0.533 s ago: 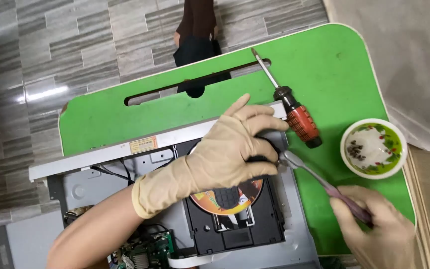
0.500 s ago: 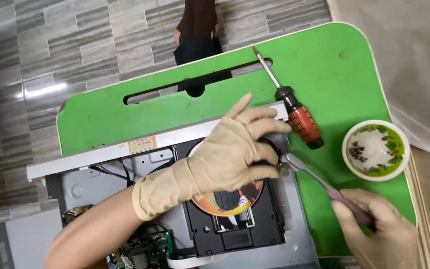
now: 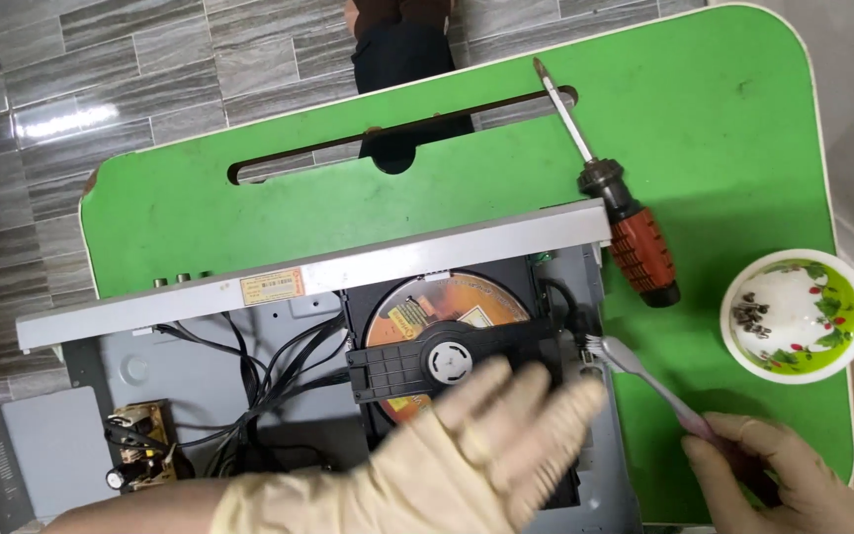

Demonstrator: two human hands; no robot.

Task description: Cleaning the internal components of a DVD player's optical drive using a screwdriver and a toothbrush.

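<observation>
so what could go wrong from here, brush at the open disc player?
The toothbrush in the right hand has its bristles at the drive's edge beside black cables; a snag might tug one. The left hand is blurred over the disc tray, so it could smear or bump the disc. The screw bowl sits near the table edge, where a knock could tip it off.

The toothbrush is pink-handled and lies slanted, its bristle head at the right edge of the opened disc player. The player rests on the green surface, cover off. An orange disc sits under a black clamp bridge; black wires run left to a small circuit board.
</observation>
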